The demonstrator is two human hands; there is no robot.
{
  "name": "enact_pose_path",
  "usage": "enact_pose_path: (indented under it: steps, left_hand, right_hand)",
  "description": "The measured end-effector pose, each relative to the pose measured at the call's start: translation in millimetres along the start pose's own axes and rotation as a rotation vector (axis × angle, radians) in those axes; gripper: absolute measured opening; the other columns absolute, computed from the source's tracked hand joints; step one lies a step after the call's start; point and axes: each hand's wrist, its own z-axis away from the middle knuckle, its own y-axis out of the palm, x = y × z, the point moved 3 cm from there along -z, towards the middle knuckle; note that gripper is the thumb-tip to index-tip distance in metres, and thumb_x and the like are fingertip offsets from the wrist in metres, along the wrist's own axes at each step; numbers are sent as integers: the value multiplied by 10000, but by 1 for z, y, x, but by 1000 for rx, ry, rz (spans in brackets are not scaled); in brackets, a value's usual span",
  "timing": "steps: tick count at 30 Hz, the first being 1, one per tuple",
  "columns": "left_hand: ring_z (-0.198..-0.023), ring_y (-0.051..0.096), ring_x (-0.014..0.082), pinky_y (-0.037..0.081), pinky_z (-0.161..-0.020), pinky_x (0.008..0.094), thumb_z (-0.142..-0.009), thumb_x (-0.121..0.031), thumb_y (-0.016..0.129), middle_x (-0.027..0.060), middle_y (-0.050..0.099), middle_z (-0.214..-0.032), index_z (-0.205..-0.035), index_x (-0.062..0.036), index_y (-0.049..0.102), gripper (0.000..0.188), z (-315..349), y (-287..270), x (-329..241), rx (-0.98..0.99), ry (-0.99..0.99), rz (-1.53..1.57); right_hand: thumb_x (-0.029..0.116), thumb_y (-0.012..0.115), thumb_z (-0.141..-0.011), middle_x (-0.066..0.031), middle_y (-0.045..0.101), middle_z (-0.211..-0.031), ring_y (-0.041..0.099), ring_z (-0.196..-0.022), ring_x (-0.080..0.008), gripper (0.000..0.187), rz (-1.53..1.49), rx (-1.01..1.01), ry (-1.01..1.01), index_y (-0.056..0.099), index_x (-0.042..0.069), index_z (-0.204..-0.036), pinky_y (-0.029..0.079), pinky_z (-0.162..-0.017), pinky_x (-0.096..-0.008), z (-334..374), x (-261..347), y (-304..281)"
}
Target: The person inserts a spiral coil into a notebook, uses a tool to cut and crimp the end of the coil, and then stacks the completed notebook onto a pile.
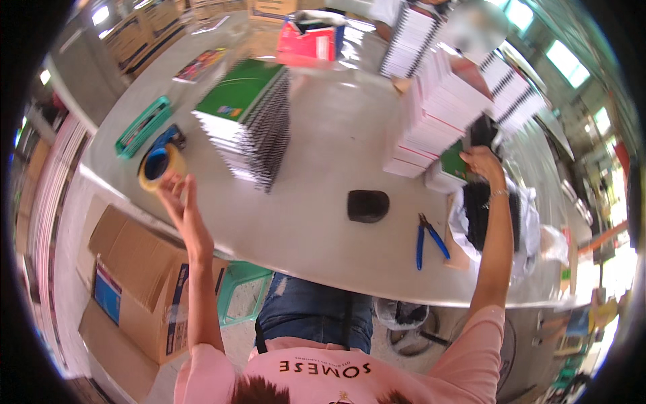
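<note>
My left hand (179, 196) reaches over the table's left side, fingertips at the near rim of a tape roll (176, 163) on a blue dispenser (168, 137). Its thumb stands apart from the roll. My right hand (483, 163) is curled at the edge of a green-covered notebook (453, 160), beside a tall stack of white-edged books (441, 101). A black object (483, 130), of a kind I cannot make out, lies just beyond that hand. Under my right forearm is a bundle of black spiral coils (479, 209) in white wrapping.
Spiral notebooks with green covers (242, 91) are stacked left of centre. A black block (368, 206) and blue-handled cutters (429, 242) lie nearer me. A teal tray (142, 126) sits far left; a red box (306, 44) is at the back. An open carton (138, 269) stands below left.
</note>
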Motion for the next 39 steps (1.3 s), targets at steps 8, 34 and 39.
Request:
enact_pose_path:
  steps: [8,34,39]
  left_hand:
    - [-1021,438,121,355,-926,299,-961,-103,554,28,452,-1121,-1164,-75,445,232,85,42,7,95,6,68]
    - [-980,567,298,393,-901,406,-818,40,547,85,591,-1031,-1089,-81,576,299,109,120,-86,999,544,-462]
    - [-1066,520,295,320,-982,444,-757,59,537,93,567,-1043,-1077,-80,560,350,101,108,-66,1030,605,-758]
  right_hand:
    - [71,695,-868,-46,604,-712,572,-588,-133,128,22,-168,13,603,-9,-830,511,-551,-288,14,3,-16]
    - [67,685,-846,-115,629,-1005,602,-853,-250,205,520,-1132,-371,649,38,-1046,486,-770,-356,276,-5,18]
    - [184,684,-860,-175,606,-1114,510,-1090,-344,340,911,-1108,-54,604,49,-1161,363,-965,-450,249,-77,-37]
